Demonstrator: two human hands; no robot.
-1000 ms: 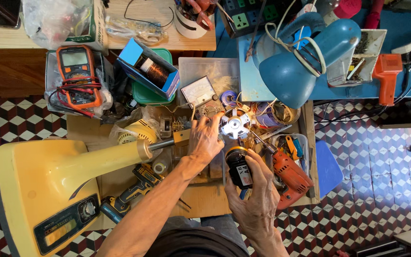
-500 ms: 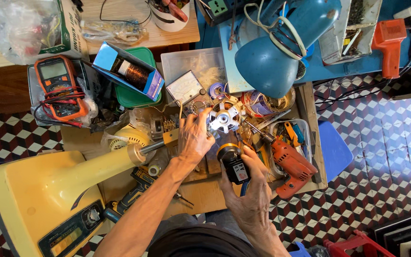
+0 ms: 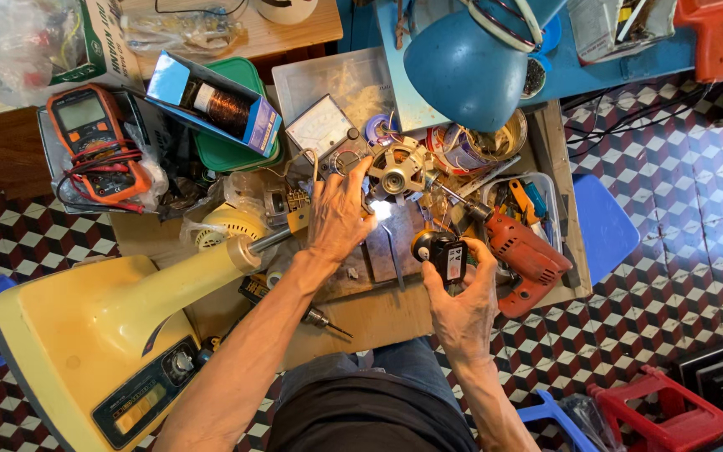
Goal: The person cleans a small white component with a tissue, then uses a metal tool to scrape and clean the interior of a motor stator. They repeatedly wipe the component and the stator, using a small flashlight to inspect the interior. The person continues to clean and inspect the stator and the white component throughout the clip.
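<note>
We are reaching our left hand [image 3: 338, 219] across the crowded workbench [image 3: 378, 318], its fingers spread wide and its fingertips touching the round metal motor part [image 3: 395, 172] that is lying near the bench's middle, just below the blue lamp [image 3: 462, 67]. Our right hand [image 3: 462, 305] is gripping a small black tool [image 3: 443, 255], fingers curled around it, beside the orange drill [image 3: 525, 255].

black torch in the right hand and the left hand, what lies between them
In the head view, a flat grey metal plate on the wooden bench lies between the left hand and the black torch held by the right hand.
</note>
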